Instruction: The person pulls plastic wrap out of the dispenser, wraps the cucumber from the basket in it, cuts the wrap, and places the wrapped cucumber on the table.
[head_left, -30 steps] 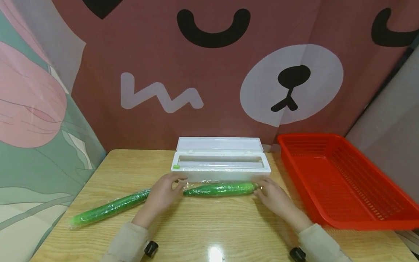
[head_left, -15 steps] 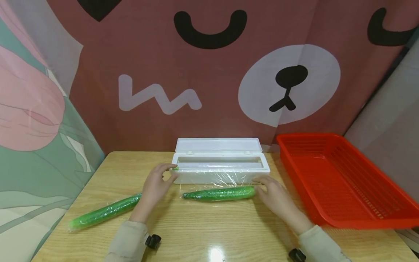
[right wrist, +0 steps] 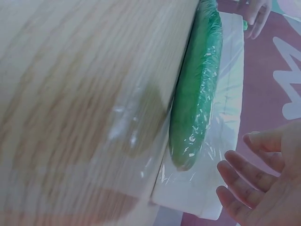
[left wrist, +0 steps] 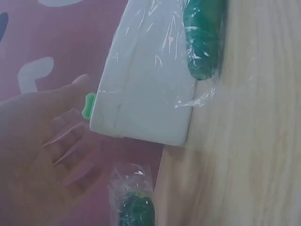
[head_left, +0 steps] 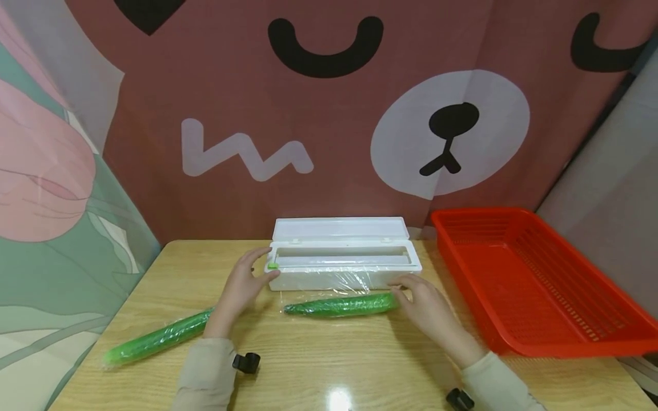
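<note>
A white cling film dispenser (head_left: 308, 280) stands at the table's back, lid raised, with film drawn over its front. In front lies a cucumber (head_left: 339, 306) with clear film over it, which still reaches the dispenser. My left hand (head_left: 239, 288) is at the dispenser's left end, thumb and fingers apart around the corner, close to the green slide cutter (left wrist: 88, 106). My right hand (head_left: 424, 305) is by the cucumber's right end and the dispenser's front right corner; in the right wrist view its fingers are loosely bent and hold nothing.
A second film-wrapped cucumber (head_left: 159, 338) lies to the left, its far end beside my left wrist. On the right stands a red plastic basket (head_left: 461, 279). A printed curtain (head_left: 247, 200) hangs behind the wooden table (head_left: 319, 359).
My left hand has moved from the near cucumber's left end up to the dispenser's left corner. My right hand has stayed near the right end. The cucumber lies slightly nearer, apart from the dispenser.
</note>
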The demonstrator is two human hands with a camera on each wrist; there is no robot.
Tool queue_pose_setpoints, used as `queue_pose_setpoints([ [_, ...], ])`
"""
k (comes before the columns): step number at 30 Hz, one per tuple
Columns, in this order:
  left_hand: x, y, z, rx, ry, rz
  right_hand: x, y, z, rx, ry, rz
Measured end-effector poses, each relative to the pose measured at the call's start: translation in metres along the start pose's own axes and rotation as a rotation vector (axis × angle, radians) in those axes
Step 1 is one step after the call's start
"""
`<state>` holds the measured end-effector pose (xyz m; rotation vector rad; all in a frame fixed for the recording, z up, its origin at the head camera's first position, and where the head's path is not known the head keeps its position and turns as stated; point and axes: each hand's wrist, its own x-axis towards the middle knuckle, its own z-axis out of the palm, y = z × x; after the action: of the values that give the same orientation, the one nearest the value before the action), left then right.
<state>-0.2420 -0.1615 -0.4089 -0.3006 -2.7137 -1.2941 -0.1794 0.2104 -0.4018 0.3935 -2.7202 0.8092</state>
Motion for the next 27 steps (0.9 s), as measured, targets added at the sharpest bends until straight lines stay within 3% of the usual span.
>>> queue_pose_setpoints([
  [7, -0.002, -0.007, 0.002, 0.026, -0.048, -0.048, 0.006, -0.01, 0.003, 0.01, 0.007, -0.028],
  [15, -0.004, -0.012, 0.01, 0.118, -0.022, -0.052, 0.017, -0.028, 0.008, 0.05, 0.009, -0.042],
  [27, 0.0, -0.01, 0.014, 0.091, -0.032, -0.042, 0.041, -0.059, 0.023, 0.081, -0.038, -0.07],
])
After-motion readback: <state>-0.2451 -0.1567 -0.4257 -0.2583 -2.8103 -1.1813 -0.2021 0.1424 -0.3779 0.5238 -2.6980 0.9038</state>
